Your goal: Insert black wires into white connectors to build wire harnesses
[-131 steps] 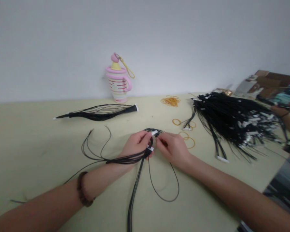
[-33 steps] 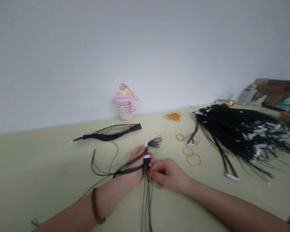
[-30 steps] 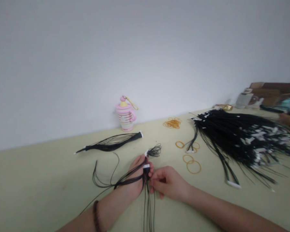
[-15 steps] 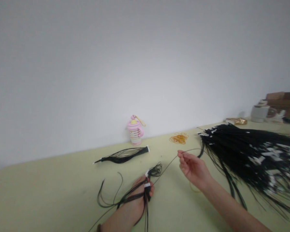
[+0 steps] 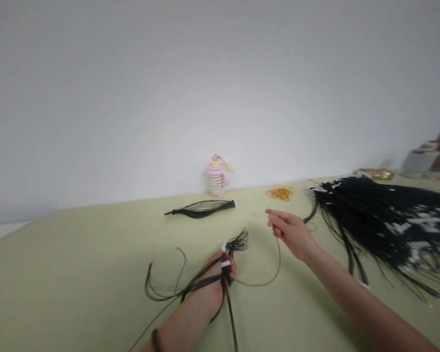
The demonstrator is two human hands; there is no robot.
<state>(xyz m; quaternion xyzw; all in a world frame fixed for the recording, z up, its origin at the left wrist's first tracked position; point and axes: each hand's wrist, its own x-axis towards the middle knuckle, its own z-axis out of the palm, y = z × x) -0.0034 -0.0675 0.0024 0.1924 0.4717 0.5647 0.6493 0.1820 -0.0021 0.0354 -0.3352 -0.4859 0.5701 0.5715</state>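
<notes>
My left hand (image 5: 214,286) rests on the pale green table (image 5: 77,274), closed around a bunch of thin black wires (image 5: 205,281) with white connectors (image 5: 225,264) at its fingertips. Looped wire ends (image 5: 238,241) stick out just beyond the fingers. My right hand (image 5: 291,232) is lifted to the right of it, fingers pinched on a single black wire (image 5: 267,281) that curves down and back to the bunch. A bead bracelet (image 5: 154,340) shows on my left wrist.
A tied wire bundle (image 5: 203,209) lies farther back. A pink striped cup (image 5: 217,177) stands against the wall. Loose rubber bands (image 5: 280,192) lie beside a big pile of black wires (image 5: 381,220) on the right. Boxes (image 5: 425,156) sit at the far right.
My right hand left the bunch at the left fingers, rose to the right and drew one wire out into a loop. The camera has tilted upward and panned left.
</notes>
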